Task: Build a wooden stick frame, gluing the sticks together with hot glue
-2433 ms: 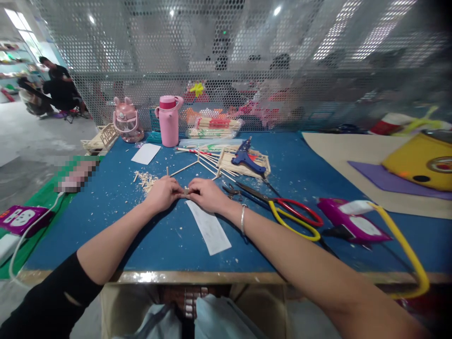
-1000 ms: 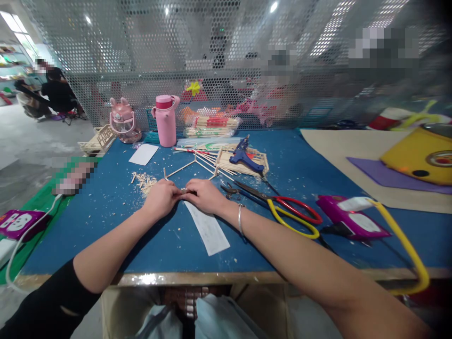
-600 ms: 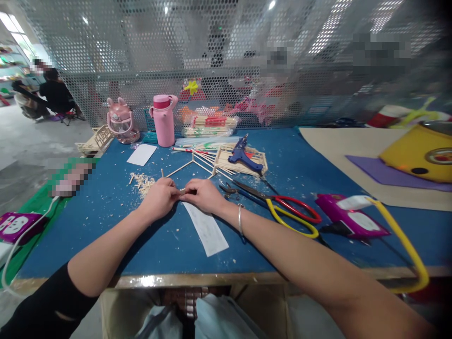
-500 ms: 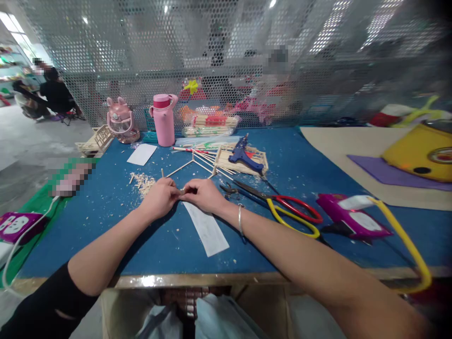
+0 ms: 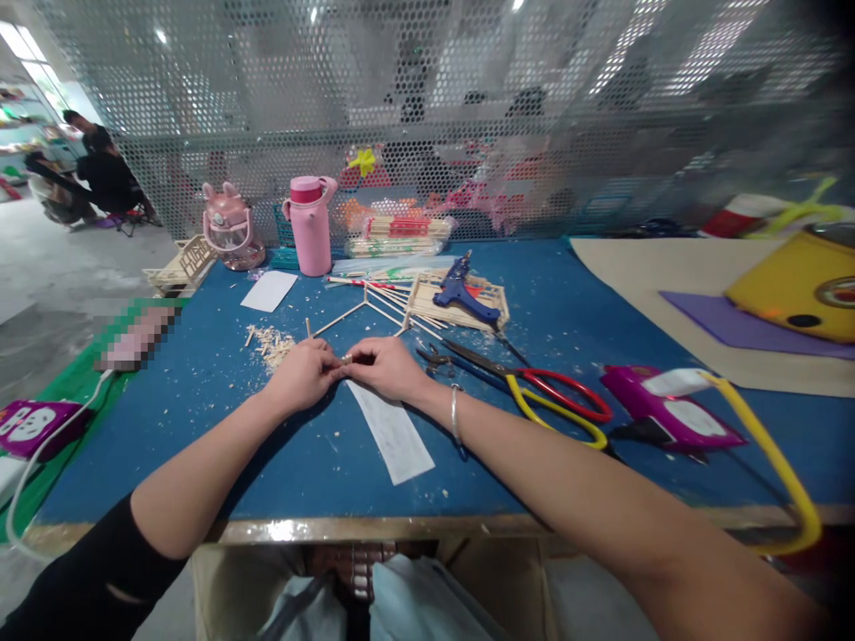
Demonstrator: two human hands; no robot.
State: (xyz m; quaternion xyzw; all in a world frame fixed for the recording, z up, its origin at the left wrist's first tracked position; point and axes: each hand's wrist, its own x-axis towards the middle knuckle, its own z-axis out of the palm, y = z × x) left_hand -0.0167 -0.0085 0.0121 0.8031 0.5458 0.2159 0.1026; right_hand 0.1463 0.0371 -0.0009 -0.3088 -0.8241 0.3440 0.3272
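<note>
My left hand (image 5: 305, 372) and my right hand (image 5: 386, 367) meet over the blue table, both closed with fingertips pinched on a small piece that is mostly hidden between them. Below my right hand lies a white paper strip (image 5: 394, 434). Behind the hands, thin wooden sticks form an angled frame (image 5: 366, 304). Wood scraps (image 5: 272, 345) are scattered beside my left hand. A blue glue gun (image 5: 462, 292) rests on a flat stick panel (image 5: 424, 301).
Scissors with red and yellow handles (image 5: 565, 396) lie right of my right wrist. Farther right are a purple device (image 5: 674, 409) and a yellow container (image 5: 794, 280). A pink bottle (image 5: 311, 233) stands at the back, before a perforated metal screen (image 5: 267, 107).
Both hands stay nearly where they were, with a slight shift of the fingers around the small piece. The view has moved very little.
</note>
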